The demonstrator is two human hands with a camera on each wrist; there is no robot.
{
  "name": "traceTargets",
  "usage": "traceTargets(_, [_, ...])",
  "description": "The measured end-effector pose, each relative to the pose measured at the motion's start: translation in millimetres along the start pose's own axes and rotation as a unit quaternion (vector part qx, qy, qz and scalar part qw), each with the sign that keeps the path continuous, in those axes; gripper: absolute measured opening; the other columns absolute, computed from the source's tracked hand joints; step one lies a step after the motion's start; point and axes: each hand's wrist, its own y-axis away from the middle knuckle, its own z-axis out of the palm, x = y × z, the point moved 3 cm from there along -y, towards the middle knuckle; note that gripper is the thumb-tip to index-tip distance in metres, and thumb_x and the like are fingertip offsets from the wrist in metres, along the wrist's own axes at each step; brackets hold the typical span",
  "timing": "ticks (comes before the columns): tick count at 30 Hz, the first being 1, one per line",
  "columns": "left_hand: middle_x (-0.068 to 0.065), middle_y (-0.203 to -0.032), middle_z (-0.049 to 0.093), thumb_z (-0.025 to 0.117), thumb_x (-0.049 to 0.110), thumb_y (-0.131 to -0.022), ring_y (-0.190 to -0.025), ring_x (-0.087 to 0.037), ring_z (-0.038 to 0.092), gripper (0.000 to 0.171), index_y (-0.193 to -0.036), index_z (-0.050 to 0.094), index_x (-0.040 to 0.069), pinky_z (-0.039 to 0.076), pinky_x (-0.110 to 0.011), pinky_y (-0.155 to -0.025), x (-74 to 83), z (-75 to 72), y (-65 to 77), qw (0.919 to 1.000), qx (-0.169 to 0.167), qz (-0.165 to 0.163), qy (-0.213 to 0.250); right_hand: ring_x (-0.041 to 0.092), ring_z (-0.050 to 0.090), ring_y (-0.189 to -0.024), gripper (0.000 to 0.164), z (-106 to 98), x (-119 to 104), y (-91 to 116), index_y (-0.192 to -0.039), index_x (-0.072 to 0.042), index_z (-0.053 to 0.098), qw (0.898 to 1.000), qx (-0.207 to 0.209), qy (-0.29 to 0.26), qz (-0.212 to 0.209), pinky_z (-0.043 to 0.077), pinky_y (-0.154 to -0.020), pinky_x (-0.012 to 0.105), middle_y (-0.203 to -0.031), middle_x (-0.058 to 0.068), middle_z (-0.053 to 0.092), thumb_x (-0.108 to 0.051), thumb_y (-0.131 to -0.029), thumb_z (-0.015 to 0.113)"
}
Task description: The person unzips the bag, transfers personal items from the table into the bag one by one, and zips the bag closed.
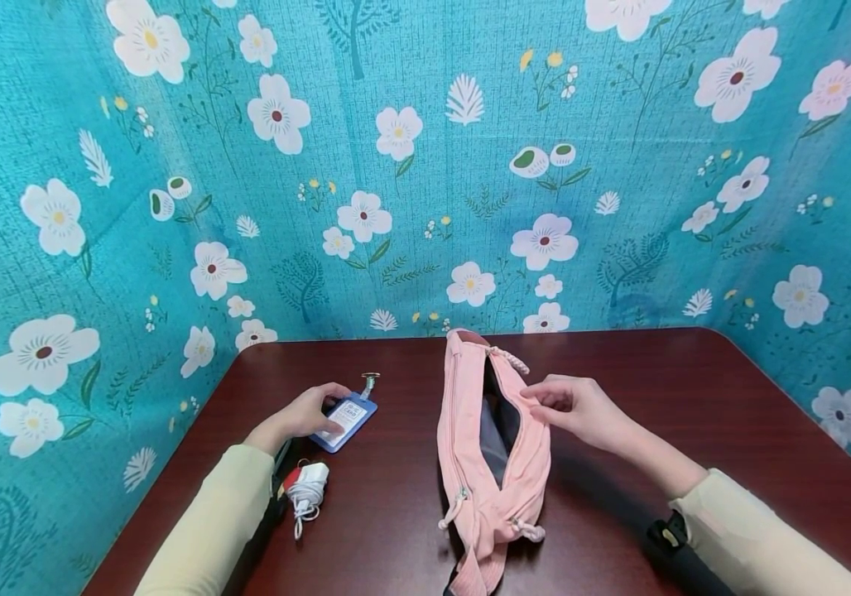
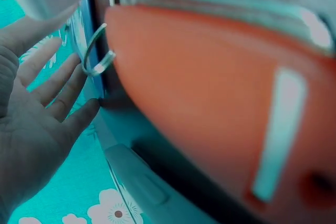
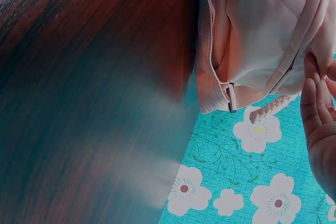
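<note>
On the left of the table lies a blue ID badge holder (image 1: pixel 346 422) with a white card and a metal clip at its top. My left hand (image 1: pixel 306 416) grips it by its left side, thumb over the face and fingers at the far edge; in the left wrist view those fingers (image 2: pixel 68 85) reach to its blue edge. A pink sling bag (image 1: pixel 463 447) stands in the middle, its main zipper open on a dark lining. My right hand (image 1: pixel 578 406) pinches the right edge of that opening. In the right wrist view the fingertips (image 3: pixel 311 69) hold the fabric.
Near my left wrist lie a white charger with its cable wound up (image 1: pixel 307 490) and a red piece (image 2: pixel 210 87) with a metal ring. The bag's strap (image 1: pixel 481 571) trails toward the table's front. Behind the dark wooden table (image 1: pixel 388 513) hangs a blue flowered cloth (image 1: pixel 425 199).
</note>
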Motion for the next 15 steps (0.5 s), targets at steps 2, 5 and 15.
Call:
traceTargets(2, [-0.016,-0.125,0.057,0.081,0.004,-0.077,-0.109,-0.034,0.053,0.055,-0.127,0.058,0.004,0.045,-0.051,-0.095,1.1,-0.2,0.3,1.0000,-0.005,0.002,0.007,0.010,0.056,-0.063,0.025,-0.5,-1.7,0.1,-0.105,0.006,0.069,1.000,0.000,-0.001,0.000,0.046,-0.053,0.028,-0.078,0.007,0.064,0.009,-0.081,0.071])
traceTargets(5, [-0.016,-0.126,0.057,0.084,0.011,-0.075,-0.109,-0.034,0.053,0.058,-0.127,0.058,0.006,0.044,-0.052,-0.096,1.1,1.4,0.4,1.0000,-0.005,-0.003,0.000,0.010,0.056,-0.063,0.025,-0.1,-0.7,0.4,-0.105,0.005,0.069,1.000,0.002,-0.001,-0.001,0.046,-0.053,0.029,-0.078,0.007,0.064,0.009,-0.081,0.071])
traceTargets(15, [-0.013,-0.119,0.056,0.090,0.015,-0.067,-0.107,-0.031,0.052,0.065,-0.122,0.058,0.008,0.044,-0.049,-0.095,3.1,6.3,-1.5,0.9995,-0.009,-0.014,-0.026,0.009,0.055,-0.063,0.025,-0.2,-3.0,0.8,-0.105,0.005,0.070,1.000,0.003,0.002,-0.001,0.046,-0.053,0.028,-0.078,0.006,0.064,0.009,-0.081,0.072])
